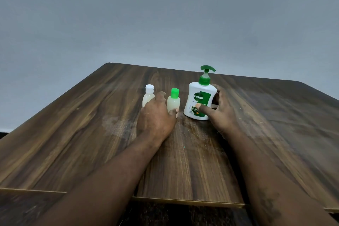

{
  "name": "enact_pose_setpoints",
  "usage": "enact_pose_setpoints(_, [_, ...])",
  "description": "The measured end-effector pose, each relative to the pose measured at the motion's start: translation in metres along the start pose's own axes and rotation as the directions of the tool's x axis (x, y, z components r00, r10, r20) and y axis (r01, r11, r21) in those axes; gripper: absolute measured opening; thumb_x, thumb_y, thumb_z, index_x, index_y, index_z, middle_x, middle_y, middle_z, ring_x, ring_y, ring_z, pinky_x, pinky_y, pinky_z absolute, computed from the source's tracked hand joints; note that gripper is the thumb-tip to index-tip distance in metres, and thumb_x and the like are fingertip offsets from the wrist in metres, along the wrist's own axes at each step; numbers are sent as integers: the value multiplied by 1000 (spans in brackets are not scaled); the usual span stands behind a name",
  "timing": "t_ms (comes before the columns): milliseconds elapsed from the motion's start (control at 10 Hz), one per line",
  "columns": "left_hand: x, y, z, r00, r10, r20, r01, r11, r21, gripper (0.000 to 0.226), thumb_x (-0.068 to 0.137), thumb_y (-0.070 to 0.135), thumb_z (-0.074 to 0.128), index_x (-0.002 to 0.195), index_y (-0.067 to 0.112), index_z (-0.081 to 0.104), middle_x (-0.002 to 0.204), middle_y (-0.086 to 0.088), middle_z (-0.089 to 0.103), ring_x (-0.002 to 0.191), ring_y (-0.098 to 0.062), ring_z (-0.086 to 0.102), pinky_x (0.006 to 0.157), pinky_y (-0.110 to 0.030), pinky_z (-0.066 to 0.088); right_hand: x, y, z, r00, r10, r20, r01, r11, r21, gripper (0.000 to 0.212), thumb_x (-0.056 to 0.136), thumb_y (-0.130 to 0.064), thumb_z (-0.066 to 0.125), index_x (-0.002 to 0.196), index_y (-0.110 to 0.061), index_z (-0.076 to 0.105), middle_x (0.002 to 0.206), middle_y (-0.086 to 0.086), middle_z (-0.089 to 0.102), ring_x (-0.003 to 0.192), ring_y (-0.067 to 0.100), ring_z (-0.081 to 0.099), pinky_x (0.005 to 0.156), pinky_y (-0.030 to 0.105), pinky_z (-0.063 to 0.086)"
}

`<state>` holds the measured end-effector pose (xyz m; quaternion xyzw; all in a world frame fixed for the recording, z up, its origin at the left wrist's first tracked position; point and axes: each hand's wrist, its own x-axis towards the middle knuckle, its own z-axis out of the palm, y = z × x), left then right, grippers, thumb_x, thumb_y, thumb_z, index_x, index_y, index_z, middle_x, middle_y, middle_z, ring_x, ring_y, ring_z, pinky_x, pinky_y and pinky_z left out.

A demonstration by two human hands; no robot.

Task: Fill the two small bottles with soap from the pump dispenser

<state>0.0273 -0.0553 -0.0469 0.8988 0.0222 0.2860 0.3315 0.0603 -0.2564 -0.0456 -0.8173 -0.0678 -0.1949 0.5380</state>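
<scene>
Mid-frame on the dark wood-grain worktop (73, 134): small white-capped clear bottle (148, 97), my left grip (156, 116) between it and the small green-capped clear bottle (173, 102), touching both, can't tell if it's holding either. Right of those, my right grip (222, 113) is wrapped round the white green-pump Dettol dispenser (197, 89).

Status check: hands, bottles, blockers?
Right hand grips pump dispenser, upright. Left hand between white-capped bottle and green-capped bottle, thumb on the latter; grip unclear. Both capped: fill blocked.

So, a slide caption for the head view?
Left hand between white-capped bottle and green-capped bottle; right hand grips the pump dispenser on a wooden table.
</scene>
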Motion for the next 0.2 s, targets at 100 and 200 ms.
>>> enact_pose_setpoints(100, [-3,5,-6,1000,-8,-12,9,998,57,48,93,41,75,132,21,55,121,1,72,109,-31,70,88,-46,58,0,1,-3,999,-11,-38,12,1000,10,83,84,-28,86,155,-34,44,135,-6,64,113,2,64,93,29,54])
enact_pose_setpoints(200, [-7,7,-12,998,40,-57,-34,995,91,39,92,41,74,120,21,55,114,2,68,96,-33,69,76,-45,58,-6,0,-4,996,-25,-84,28,999,43,84,76,-37,78,154,-34,45,135,-5,64,119,13,65,102,43,57])
